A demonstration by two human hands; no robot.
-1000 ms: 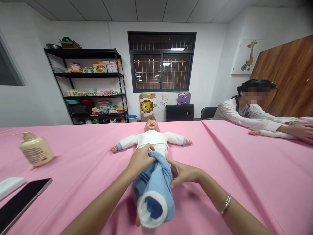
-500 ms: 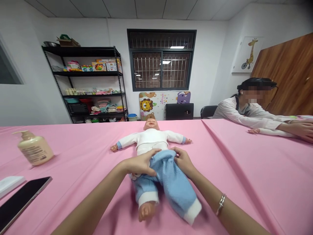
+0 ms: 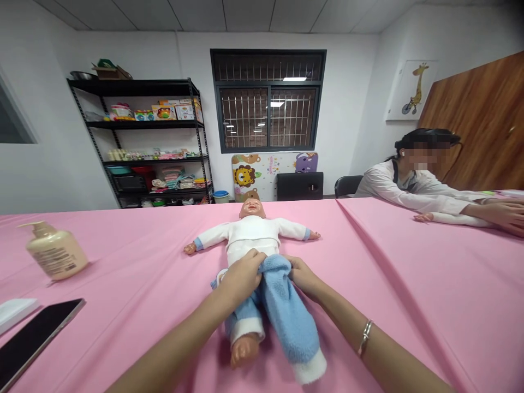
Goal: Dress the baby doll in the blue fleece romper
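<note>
A baby doll (image 3: 251, 232) in a white top with blue cuffs lies on its back, head away from me and arms spread. Fuzzy blue pants (image 3: 289, 316) with white cuffs cover its lower body. One bare foot (image 3: 244, 349) sticks out of the left pant leg; no foot shows at the right cuff. My left hand (image 3: 244, 275) is closed on the waistband near the middle. At the waistband's right side, my right hand (image 3: 302, 274) grips the fabric with bent fingers. Both hands hide parts of the waistband and the doll's hips.
On the pink-covered table (image 3: 368, 305), a pump bottle (image 3: 57, 255), a phone (image 3: 39, 341) and a white case (image 3: 16, 314) stand or lie at left. A co-worker (image 3: 417, 185) at right reaches toward another doll's arm (image 3: 458, 219). Behind are a loaded shelf (image 3: 139, 125) and a black chair (image 3: 341, 185).
My left hand has gone from spread to closed on the waistband and shifted slightly. The right pant leg has swung a little left and hangs straighter toward me.
</note>
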